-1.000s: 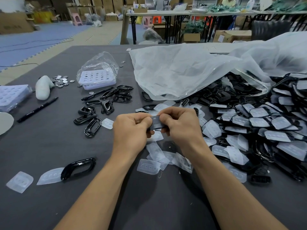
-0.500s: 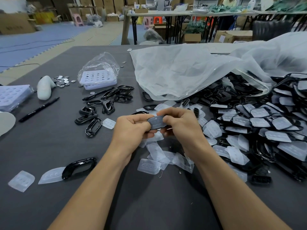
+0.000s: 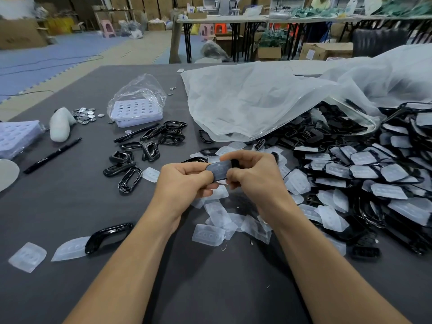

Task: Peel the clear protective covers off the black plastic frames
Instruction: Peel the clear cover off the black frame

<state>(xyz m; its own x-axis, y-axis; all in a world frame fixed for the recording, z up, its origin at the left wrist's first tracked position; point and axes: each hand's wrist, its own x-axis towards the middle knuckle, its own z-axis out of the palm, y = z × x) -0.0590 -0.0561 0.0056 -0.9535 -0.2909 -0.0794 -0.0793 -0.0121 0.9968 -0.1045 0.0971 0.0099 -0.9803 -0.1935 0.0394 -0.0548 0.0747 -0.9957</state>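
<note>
Both hands hold one black plastic frame with a clear cover on its face, just above the table's middle. My left hand pinches its left end with thumb and fingers. My right hand grips its right end, fingers curled over the top. Under the hands lie several loose peeled clear covers. A large heap of covered black frames fills the right side. Bare black frames lie in a group to the left.
The dark grey table also holds a lone black frame beside a clear cover at the near left, a black pen, a white tray in a plastic bag, small metal discs and a big translucent bag.
The frame has been turned so its covered face shows more towards me, and both hands have risen slightly. Nothing else on the table has moved.
</note>
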